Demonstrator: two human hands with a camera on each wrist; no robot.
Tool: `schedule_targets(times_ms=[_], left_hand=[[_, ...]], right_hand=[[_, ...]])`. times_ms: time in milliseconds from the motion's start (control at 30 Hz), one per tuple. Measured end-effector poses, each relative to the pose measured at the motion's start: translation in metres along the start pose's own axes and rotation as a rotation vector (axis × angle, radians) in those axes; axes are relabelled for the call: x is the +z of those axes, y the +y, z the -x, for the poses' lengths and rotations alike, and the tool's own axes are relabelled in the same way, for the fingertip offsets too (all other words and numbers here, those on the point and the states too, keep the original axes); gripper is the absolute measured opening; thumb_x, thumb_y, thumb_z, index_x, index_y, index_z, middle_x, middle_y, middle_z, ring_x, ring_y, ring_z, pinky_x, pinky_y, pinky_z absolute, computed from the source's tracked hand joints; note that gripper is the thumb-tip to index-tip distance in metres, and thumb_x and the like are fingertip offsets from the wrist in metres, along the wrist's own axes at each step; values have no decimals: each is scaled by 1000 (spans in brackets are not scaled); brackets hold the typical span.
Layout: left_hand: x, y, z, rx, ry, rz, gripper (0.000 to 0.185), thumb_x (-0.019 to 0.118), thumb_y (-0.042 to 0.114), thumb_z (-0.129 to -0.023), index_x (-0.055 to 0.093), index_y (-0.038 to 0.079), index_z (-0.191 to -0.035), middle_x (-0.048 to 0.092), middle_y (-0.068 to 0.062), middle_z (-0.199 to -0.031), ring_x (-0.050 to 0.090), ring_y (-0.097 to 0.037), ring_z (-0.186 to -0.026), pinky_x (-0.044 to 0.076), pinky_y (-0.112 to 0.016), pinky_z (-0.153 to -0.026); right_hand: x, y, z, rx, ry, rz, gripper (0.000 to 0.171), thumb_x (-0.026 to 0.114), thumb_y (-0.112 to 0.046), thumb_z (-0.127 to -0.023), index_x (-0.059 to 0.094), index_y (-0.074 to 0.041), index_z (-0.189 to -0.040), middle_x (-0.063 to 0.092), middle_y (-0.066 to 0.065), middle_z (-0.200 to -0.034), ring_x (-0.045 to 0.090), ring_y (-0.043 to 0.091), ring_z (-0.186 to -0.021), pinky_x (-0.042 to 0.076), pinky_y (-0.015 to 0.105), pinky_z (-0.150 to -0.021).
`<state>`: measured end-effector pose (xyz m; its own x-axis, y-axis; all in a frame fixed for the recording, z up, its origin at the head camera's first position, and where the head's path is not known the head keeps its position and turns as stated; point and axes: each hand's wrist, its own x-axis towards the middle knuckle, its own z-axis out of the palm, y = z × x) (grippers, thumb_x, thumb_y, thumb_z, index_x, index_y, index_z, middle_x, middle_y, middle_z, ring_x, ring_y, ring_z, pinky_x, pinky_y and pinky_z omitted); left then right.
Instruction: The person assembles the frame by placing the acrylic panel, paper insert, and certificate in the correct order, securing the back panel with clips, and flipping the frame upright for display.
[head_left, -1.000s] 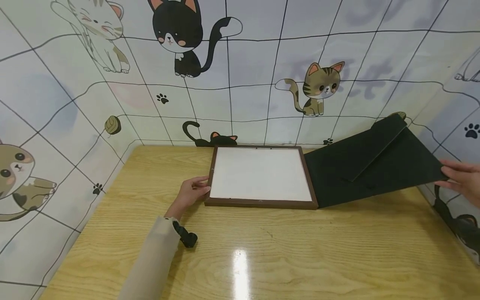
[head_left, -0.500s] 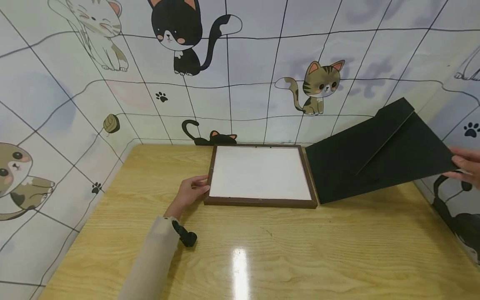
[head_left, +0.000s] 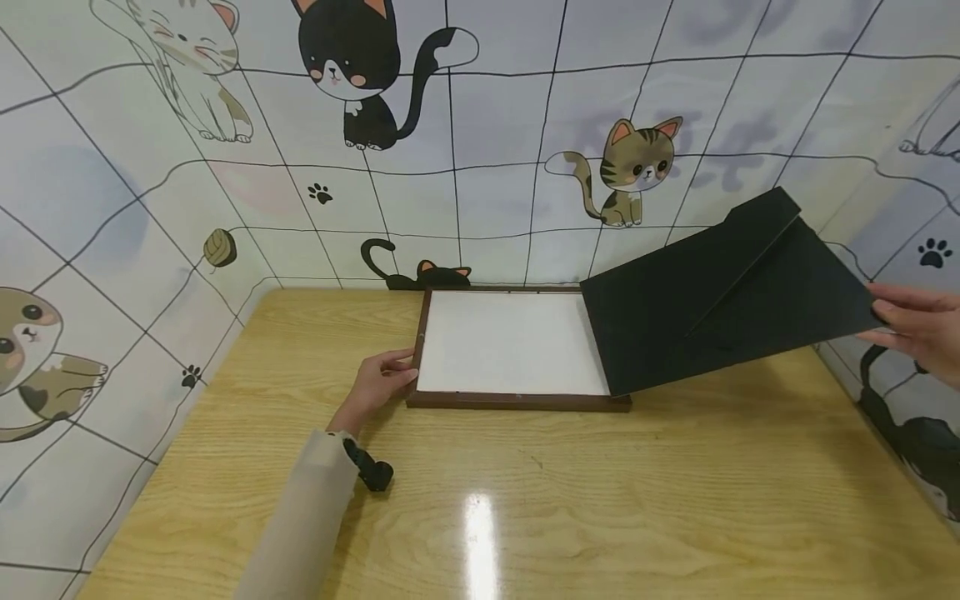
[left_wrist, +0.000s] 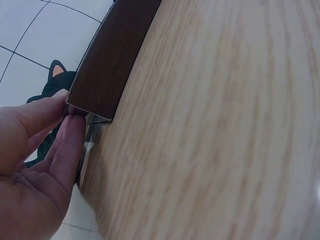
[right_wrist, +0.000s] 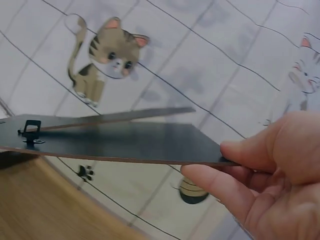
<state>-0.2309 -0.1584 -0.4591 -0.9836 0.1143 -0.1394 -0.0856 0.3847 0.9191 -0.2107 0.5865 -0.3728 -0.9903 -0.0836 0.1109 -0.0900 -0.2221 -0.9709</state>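
Right now your left hand (head_left: 375, 385) rests on the table (head_left: 600, 500) at the near left corner of the frame (head_left: 517, 401), and your fingertips (left_wrist: 70, 127) pinch that corner between thumb and forefinger, as the left wrist view shows. Your frame lies flat near the back wall, its brown border around a white panel (head_left: 502, 342).

Your right hand (head_left: 918, 329) holds the black backing board (head_left: 720, 308) by its far right edge, thumb on top and fingers (right_wrist: 220, 187) underneath, so the board is pinched between them. You have the board tilted: its left edge is low over the frame's right part and covers that end of the white panel, while the right edge is raised well off the table. Whether the low edge touches the frame cannot be told. A stand flap (head_left: 742, 242) sits on the board's upper face, lifted slightly from it, and your right wrist view shows a small metal clip (right_wrist: 31, 131) on the board.

A small black object (head_left: 371, 473) lies beside your left sleeve (head_left: 300, 525).
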Motion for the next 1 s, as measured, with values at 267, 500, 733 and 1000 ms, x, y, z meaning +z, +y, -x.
schedule_targets(times_ms=[267,500,733,1000], left_hand=[[1,0,2,4,12,-9,43,62,8,-87,53,6,-129,55,-19,-115,53,-30,-105,48,-35,-85],[0,-2,2,2,21,-10,42,63,8,-87,54,7,-128,55,-19,-114,53,-30,-104,48,-34,-83],[1,-3,1,8,25,-6,42,63,7,-87,54,7,-128,55,-19,-114,53,-30,-104,49,-34,-83],[1,-3,2,7,18,10,43,63,7,-87,54,6,-128,54,-21,-114,53,-30,-103,48,-33,-83]], right_hand=[[145,-18,13,157,-52,-68,35,40,7,-94,65,-10,-111,64,0,-104,64,16,-91,51,29,-77],[207,-10,14,186,-45,-244,32,41,12,-92,69,-1,-101,66,9,-98,65,22,-88,53,33,-73],[244,8,5,120,-78,-289,33,39,12,-92,68,1,-102,66,12,-97,65,22,-88,53,32,-71],[272,22,2,162,1,-328,29,45,12,-90,70,-1,-96,66,11,-94,66,23,-84,53,31,-69]])
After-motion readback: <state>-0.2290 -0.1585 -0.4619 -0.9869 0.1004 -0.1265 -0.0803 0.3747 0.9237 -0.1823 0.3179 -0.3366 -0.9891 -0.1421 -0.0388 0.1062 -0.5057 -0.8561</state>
